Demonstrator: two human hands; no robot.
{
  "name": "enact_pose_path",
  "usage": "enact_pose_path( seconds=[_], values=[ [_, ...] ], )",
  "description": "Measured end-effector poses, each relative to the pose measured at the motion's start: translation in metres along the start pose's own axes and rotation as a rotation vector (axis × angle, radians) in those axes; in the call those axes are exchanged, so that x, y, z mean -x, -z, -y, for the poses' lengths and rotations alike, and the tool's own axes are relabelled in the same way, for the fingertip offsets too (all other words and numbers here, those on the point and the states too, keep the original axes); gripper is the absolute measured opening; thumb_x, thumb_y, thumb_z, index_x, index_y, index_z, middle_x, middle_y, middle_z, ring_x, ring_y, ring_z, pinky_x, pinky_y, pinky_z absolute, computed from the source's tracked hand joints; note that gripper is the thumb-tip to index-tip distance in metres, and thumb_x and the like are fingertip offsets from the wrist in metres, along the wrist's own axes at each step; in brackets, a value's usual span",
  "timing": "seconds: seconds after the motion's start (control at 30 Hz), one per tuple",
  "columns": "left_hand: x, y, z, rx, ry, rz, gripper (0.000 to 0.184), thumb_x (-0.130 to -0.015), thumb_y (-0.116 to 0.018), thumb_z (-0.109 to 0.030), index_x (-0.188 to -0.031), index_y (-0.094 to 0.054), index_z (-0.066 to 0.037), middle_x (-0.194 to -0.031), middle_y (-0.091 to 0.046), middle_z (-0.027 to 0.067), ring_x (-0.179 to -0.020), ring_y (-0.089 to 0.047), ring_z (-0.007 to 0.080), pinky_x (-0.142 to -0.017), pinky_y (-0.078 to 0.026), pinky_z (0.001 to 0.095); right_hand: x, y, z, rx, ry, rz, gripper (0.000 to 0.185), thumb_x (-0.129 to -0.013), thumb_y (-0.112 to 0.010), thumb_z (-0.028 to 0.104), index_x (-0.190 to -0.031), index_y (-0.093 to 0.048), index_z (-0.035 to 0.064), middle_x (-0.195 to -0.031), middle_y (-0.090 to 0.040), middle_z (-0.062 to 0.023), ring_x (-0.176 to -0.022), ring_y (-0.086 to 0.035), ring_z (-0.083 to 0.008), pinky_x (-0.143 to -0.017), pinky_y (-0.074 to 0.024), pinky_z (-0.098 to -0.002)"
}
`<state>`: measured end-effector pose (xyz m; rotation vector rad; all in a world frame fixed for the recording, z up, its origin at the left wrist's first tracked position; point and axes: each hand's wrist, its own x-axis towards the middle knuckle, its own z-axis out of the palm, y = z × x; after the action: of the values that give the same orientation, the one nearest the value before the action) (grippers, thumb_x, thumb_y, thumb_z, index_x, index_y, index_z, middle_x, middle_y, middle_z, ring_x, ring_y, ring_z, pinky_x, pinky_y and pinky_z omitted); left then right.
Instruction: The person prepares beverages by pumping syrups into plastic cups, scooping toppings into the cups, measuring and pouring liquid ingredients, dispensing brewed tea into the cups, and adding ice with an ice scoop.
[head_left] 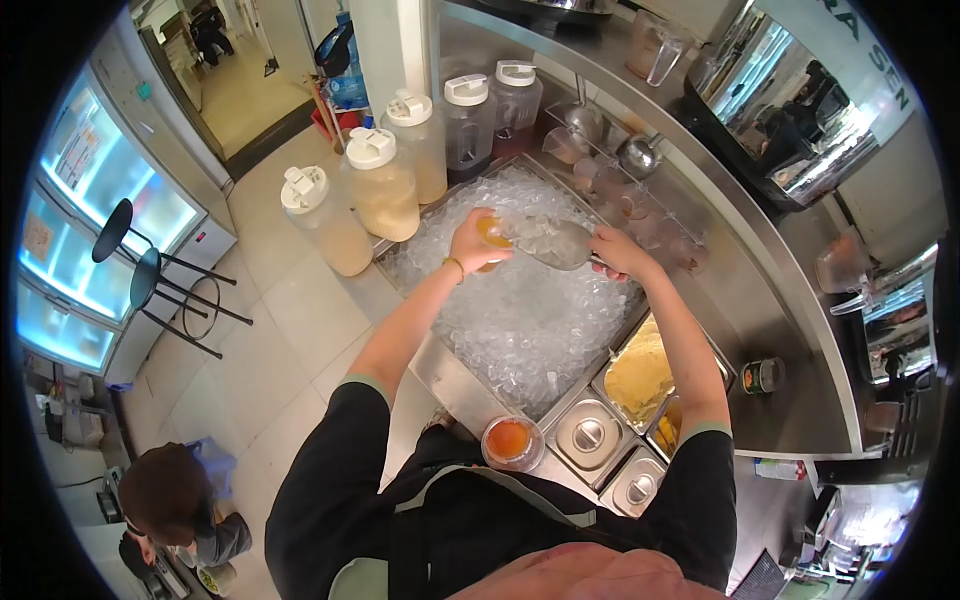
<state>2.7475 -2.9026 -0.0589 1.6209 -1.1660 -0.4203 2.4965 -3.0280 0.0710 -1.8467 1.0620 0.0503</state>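
Note:
My left hand (474,243) is wrapped round a cup with yellow-orange contents (493,232), held above the ice bin. In my right hand (619,252) is the handle of a metal ice scoop (560,243), loaded with ice cubes. The scoop's mouth points left and meets the cup's rim; whether ice is dropping in I cannot tell. Beneath both hands spreads a large bed of ice cubes (530,320) in a steel bin. Close to my body, a clear container with orange contents (511,440) stands on the counter's front edge.
Several lidded plastic jugs (384,190) line the bin's left and back sides. Right of the ice are a pan of yellow food (640,372) and lidded steel pans (588,433). Metal ladles (638,156) rest behind. A person (175,500) is at lower left, near stools (147,275).

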Motion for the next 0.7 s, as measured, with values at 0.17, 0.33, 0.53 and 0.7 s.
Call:
enact_pose_path(
  seconds=[0.17, 0.33, 0.53, 0.7],
  values=[
    [-0.001, -0.012, 0.007, 0.087, 0.001, 0.017, 0.084, -0.048, -0.09, -0.027, -0.119, -0.051, -0.008, -0.11, -0.061, 0.0101, -0.102, -0.06, 0.0242, -0.09, -0.048, 0.034, 0.02, 0.024, 0.007, 0.071, -0.059, 0.022, 0.02, -0.091, -0.05, 0.028, -0.093, -0.048, 0.0075, -0.062, -0.057, -0.0061, -0.036, -0.042, -0.0102, -0.031, -0.031, -0.0268],
    [0.004, -0.009, 0.0, 0.367, 0.162, -0.166, 0.086, -0.047, -0.091, -0.019, -0.121, -0.049, -0.004, -0.111, -0.059, 0.0089, -0.103, -0.059, 0.0221, -0.091, -0.048, 0.0342, 0.033, 0.018, -0.029, 0.011, -0.091, -0.02, 0.025, -0.092, -0.052, 0.03, -0.094, -0.048, 0.0054, -0.067, -0.061, -0.009, -0.04, -0.049, -0.0125, -0.033, -0.0394, -0.0284],
    [0.011, 0.009, -0.045, 0.306, 0.046, -0.076, 0.084, -0.049, -0.09, -0.023, -0.121, -0.05, -0.009, -0.107, -0.061, 0.0086, -0.099, -0.06, 0.0218, -0.09, -0.049, 0.0351, -0.012, -0.074, -0.107, 0.298, 0.01, -0.151, 0.061, -0.073, -0.075, 0.035, -0.114, -0.048, -0.001, -0.091, -0.064, -0.0183, -0.079, -0.065, -0.0282, -0.065, -0.0536, -0.0362],
    [0.04, 0.034, -0.107, 0.161, -0.145, 0.019, 0.085, -0.051, -0.09, -0.034, -0.121, -0.051, -0.007, -0.113, -0.062, 0.0102, -0.103, -0.062, 0.0222, -0.09, -0.048, 0.0323, 0.003, -0.13, -0.017, -0.033, 0.698, -0.528, 0.093, -0.058, -0.088, 0.031, -0.13, -0.041, -0.0037, -0.122, -0.055, -0.0175, -0.116, -0.054, -0.0285, -0.098, -0.0428, -0.0358]
  ],
)
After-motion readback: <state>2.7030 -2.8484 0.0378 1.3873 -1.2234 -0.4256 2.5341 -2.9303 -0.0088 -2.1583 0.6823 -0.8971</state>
